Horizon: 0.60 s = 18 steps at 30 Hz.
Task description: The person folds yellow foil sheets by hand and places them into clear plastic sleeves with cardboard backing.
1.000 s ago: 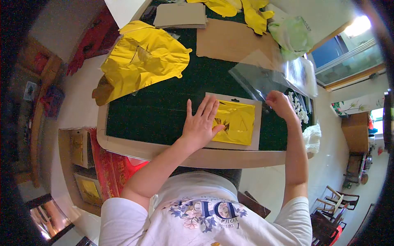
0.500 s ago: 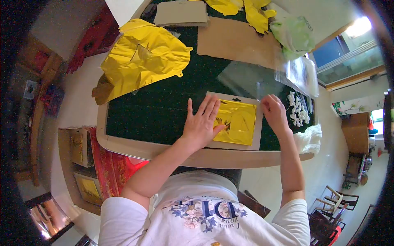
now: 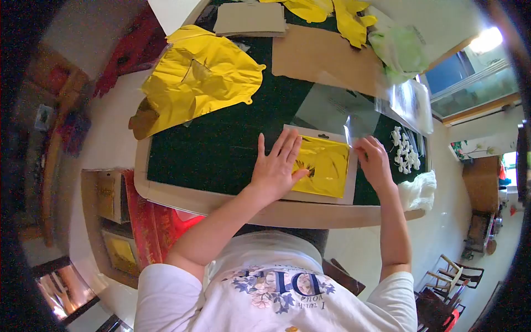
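A grey backing card (image 3: 349, 176) is laid flat on the dark green table mat (image 3: 221, 149), near the edge closest to the person, and a folded gold foil piece (image 3: 325, 166) is seen lying on the card. The left hand (image 3: 275, 169) is spread with fingers fanned and is pressed palm-down over the left part of the card and the foil. The right hand (image 3: 375, 162) is set at the right edge of the card, where the near corner of a clear plastic sleeve (image 3: 337, 110) is pinched between its fingertips; the rest of the sleeve is spread on the mat beyond the card. The sleeve is judged to be very light, limp and slippery, best taken by its open edge or a corner, since a grip in the middle would likely buckle it. The foil is judged thin and easily creased, while the card seems stiff enough to be held by an edge. Beyond the card and to its left a large crumpled gold foil balloon (image 3: 202, 77) is seen; small white pieces (image 3: 405, 150) lie to the card's right.
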Motion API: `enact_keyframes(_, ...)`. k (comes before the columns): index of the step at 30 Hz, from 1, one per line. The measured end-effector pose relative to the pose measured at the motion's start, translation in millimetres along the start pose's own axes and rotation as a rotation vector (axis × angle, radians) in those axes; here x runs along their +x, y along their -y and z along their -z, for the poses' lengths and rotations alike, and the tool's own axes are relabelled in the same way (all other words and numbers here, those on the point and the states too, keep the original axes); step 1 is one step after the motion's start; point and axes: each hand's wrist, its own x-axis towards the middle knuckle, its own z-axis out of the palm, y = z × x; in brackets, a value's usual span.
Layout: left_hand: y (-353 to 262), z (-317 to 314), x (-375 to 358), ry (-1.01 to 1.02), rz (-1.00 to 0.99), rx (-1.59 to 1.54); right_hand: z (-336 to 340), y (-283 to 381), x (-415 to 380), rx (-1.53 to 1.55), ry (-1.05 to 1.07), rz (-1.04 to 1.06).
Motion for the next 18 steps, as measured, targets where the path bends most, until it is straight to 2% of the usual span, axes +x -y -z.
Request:
enact_keyframes(4,-0.7,0.6,0.5,0.005,0.0,0.009,-0.4,7.0,0.5,-0.006,0.014,0.078)
enact_keyframes(10,-0.5,1.4,0.7,0.001,-0.001,0.012,2.2,-3.5,-9.4,-0.035,0.095,0.036)
enact_keyframes(13,-1.0,1.4,-0.1,0.01,0.002,0.012,-0.3,2.3,-13.5,-0.045,0.079,0.052)
enact_keyframes(18,-2.3,3.8,1.6,0.044,0.018,0.006,7.1,14.2,-21.5,0.025,-0.018,-0.049)
